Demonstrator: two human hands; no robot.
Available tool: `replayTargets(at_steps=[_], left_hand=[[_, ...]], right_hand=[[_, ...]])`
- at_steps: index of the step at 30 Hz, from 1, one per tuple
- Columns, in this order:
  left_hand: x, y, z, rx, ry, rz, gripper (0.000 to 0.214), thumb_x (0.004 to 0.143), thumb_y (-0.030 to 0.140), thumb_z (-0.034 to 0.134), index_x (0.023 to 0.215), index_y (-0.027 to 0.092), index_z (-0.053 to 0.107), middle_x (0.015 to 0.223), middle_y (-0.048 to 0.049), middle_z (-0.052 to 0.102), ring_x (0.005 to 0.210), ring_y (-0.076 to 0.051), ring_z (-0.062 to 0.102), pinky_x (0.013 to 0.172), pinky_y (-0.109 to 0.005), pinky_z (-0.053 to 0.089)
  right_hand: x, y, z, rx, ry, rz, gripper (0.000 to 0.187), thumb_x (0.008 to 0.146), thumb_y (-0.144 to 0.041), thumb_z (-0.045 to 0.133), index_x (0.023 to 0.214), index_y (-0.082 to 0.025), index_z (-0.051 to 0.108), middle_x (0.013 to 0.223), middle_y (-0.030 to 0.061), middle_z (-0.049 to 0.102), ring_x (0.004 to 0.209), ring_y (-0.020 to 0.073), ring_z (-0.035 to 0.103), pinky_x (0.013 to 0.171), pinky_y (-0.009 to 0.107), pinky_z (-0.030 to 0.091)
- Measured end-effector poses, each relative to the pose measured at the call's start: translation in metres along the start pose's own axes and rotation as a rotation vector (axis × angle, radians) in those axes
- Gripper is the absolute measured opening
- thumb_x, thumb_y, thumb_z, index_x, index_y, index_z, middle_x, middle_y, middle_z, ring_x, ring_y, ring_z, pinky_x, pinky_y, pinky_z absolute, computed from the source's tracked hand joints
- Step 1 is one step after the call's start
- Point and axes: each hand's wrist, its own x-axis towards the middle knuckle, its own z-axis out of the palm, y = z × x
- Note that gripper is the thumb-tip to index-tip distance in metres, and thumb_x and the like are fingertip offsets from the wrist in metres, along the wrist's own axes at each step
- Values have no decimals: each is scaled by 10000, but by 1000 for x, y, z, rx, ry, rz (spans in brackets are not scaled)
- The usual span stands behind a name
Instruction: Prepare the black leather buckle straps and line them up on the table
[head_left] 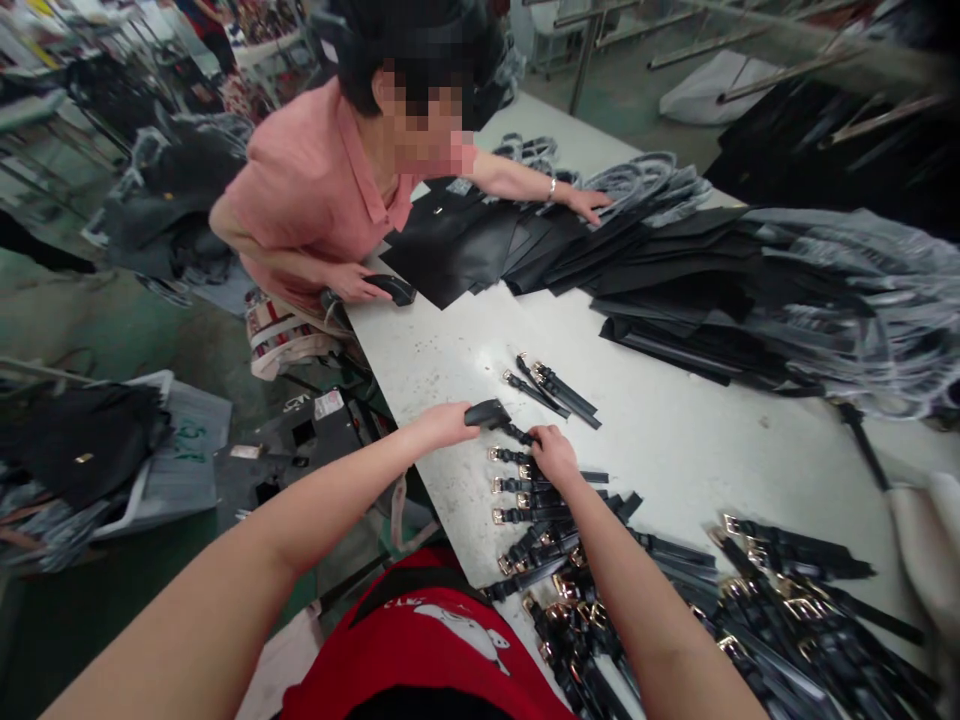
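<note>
My left hand is closed round a black hand tool at the near edge of the white table. My right hand rests with fingers curled on a short black strap with a gold buckle, just under the tool's tip. Below it lie several more black buckled straps in a row. Three loose straps lie a little farther up the table.
A heap of black buckled straps fills the near right. Across the table a person in a pink shirt holds a similar black tool and touches stacked black leather pieces. Grey strap bundles lie at right. Bins and clutter stand on the floor at left.
</note>
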Motion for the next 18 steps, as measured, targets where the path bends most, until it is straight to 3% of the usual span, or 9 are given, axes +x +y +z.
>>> replayTargets(at_steps=[6, 11, 15, 18], left_hand=[[-44, -42, 1, -58, 33, -88, 432, 725, 453, 435, 1098, 244, 498, 942, -37, 624, 816, -195, 583, 646, -237, 430], [-57, -46, 5, -111, 20, -88, 407, 729, 423, 444, 1099, 263, 495, 960, -25, 621, 828, -190, 580, 668, -234, 424], [-64, -50, 9, -142, 43, -84, 414, 735, 436, 437, 1113, 276, 481, 949, -21, 621, 830, -187, 579, 674, -234, 420], [-74, -58, 14, -143, 31, -112, 438, 741, 450, 424, 1148, 288, 450, 948, -22, 621, 824, -190, 581, 663, -239, 420]], right_hand=[[-2, 17, -19, -108, -123, -65, 217, 761, -192, 408, 898, -219, 575, 890, 40, 531, 830, 143, 508, 719, 225, 355], [50, -8, -34, -83, 28, -100, 329, 795, -203, 365, 1107, -194, 470, 1072, 73, 487, 916, 160, 496, 768, 240, 359], [85, -35, -22, -55, 84, 7, 376, 791, -238, 384, 1158, -167, 424, 1134, 110, 429, 908, 183, 498, 752, 271, 379], [81, -39, -6, -65, 43, 12, 326, 769, -305, 442, 1075, -206, 491, 1029, 82, 473, 885, 189, 500, 749, 277, 378]])
